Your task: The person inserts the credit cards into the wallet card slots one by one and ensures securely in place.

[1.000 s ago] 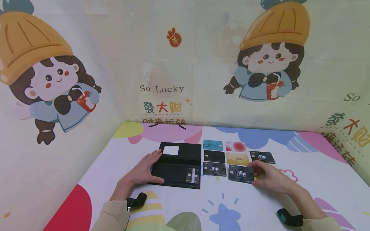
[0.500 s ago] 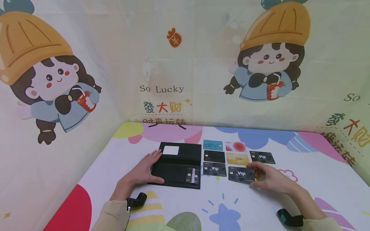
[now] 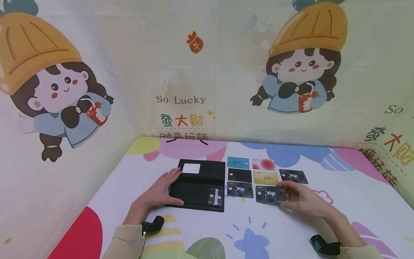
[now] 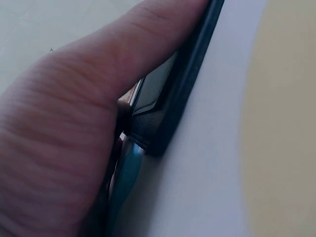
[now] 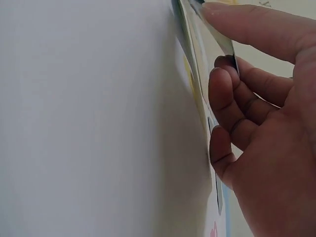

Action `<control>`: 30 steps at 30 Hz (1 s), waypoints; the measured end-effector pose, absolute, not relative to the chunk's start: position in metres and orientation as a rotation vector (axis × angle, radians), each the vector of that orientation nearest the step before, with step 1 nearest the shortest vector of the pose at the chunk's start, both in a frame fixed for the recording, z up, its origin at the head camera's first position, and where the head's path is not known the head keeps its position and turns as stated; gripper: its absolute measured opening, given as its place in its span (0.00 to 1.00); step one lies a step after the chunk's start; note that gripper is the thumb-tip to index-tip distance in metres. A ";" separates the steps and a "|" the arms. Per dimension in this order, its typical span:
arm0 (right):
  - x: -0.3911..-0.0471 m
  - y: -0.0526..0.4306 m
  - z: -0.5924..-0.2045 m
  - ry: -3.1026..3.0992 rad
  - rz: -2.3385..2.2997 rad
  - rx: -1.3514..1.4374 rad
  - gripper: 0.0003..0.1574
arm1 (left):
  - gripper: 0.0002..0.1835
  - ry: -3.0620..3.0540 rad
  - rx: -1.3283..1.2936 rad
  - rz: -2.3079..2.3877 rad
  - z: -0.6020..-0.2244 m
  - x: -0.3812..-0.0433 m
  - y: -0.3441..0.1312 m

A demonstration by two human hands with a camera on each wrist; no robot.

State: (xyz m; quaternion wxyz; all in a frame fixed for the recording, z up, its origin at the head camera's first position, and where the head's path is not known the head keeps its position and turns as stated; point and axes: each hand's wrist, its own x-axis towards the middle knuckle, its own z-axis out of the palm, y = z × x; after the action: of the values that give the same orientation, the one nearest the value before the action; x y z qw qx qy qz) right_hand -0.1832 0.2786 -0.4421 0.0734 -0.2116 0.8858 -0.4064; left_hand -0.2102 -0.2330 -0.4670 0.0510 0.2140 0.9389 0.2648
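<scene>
My left hand [image 3: 158, 190] rests with spread, fairly straight fingers on the left side of an open black wallet [image 3: 194, 196]. In the left wrist view, the thumb [image 4: 143, 44] lies along the wallet's edge [image 4: 185, 89]. Cards show in the wallet's lower right slots, and a white panel in its upper half. Right of it, my right hand [image 3: 304, 199] pinches the right end of a black Vip card [image 3: 270, 194] between thumb and fingers. In the right wrist view, this card [image 5: 224, 42] is seen nearly edge-on, raised at an angle, with the other fingers curled below.
Several cards lie in rows right of the wallet: a teal one [image 3: 238, 163], a pink-red one [image 3: 263, 164], a plain black one [image 3: 239, 175], a gold one [image 3: 266, 177] and two black Vip ones [image 3: 239, 189]. A patterned cloth [image 3: 207, 226] covers the table, with a printed backdrop behind.
The pinched Vip card has shifted and tilted very slightly, its right end moving a touch rightward with the right hand. The left hand and wallet stay where they were.
</scene>
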 end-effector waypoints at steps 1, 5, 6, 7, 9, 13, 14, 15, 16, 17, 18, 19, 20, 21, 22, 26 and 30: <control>-0.183 0.278 -0.441 2.659 -1.229 -0.629 0.39 | 0.65 2.858 0.654 0.807 -0.467 -0.210 -0.233; -0.183 0.277 -0.440 2.675 -1.222 -0.590 0.40 | 0.65 2.860 0.668 0.806 -0.468 -0.211 -0.234; -0.183 0.277 -0.440 2.676 -1.219 -0.585 0.40 | 0.65 2.861 0.668 0.805 -0.468 -0.210 -0.234; -0.183 0.277 -0.440 2.680 -1.215 -0.576 0.41 | 0.65 2.863 0.673 0.805 -0.468 -0.210 -0.234; -0.184 0.277 -0.440 2.684 -1.211 -0.577 0.40 | 0.65 2.866 0.673 0.804 -0.467 -0.210 -0.234; -0.185 0.276 -0.440 2.695 -1.215 -0.590 0.40 | 0.65 2.868 0.669 0.801 -0.467 -0.209 -0.234; -0.185 0.276 -0.440 2.697 -1.218 -0.596 0.39 | 0.65 2.869 0.670 0.801 -0.467 -0.209 -0.234; -0.185 0.276 -0.440 2.699 -1.221 -0.599 0.39 | 0.65 2.869 0.668 0.801 -0.467 -0.209 -0.234; -0.186 0.276 -0.440 2.704 -1.218 -0.603 0.39 | 0.65 2.868 0.665 0.799 -0.467 -0.209 -0.234; -0.186 0.276 -0.440 2.705 -1.223 -0.596 0.39 | 0.65 2.868 0.662 0.797 -0.467 -0.209 -0.234; -0.186 0.275 -0.439 2.708 -1.226 -0.598 0.39 | 0.65 2.868 0.661 0.795 -0.467 -0.209 -0.234; -0.186 0.275 -0.439 2.713 -1.226 -0.596 0.39 | 0.65 2.871 0.666 0.796 -0.467 -0.209 -0.234; -0.186 0.274 -0.439 2.717 -1.222 -0.605 0.39 | 0.65 2.871 0.665 0.797 -0.467 -0.209 -0.234; -0.186 0.273 -0.439 2.719 -1.223 -0.608 0.39 | 0.65 2.868 0.659 0.798 -0.467 -0.209 -0.233; -0.186 0.272 -0.438 2.720 -1.224 -0.602 0.39 | 0.65 2.868 0.660 0.799 -0.467 -0.210 -0.234; -0.186 0.268 -0.436 2.724 -1.230 -0.590 0.39 | 0.65 2.868 0.666 0.807 -0.467 -0.210 -0.233; -0.187 0.263 -0.434 2.741 -1.228 -0.580 0.39 | 0.65 2.865 0.663 0.816 -0.468 -0.210 -0.233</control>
State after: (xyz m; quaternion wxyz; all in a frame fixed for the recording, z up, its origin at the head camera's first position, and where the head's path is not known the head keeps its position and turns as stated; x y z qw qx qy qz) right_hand -0.1871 0.2626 -0.4336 0.0413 -0.1895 0.8953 -0.4010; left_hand -0.2101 -0.2327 -0.4676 0.0446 0.2172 0.9378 0.2670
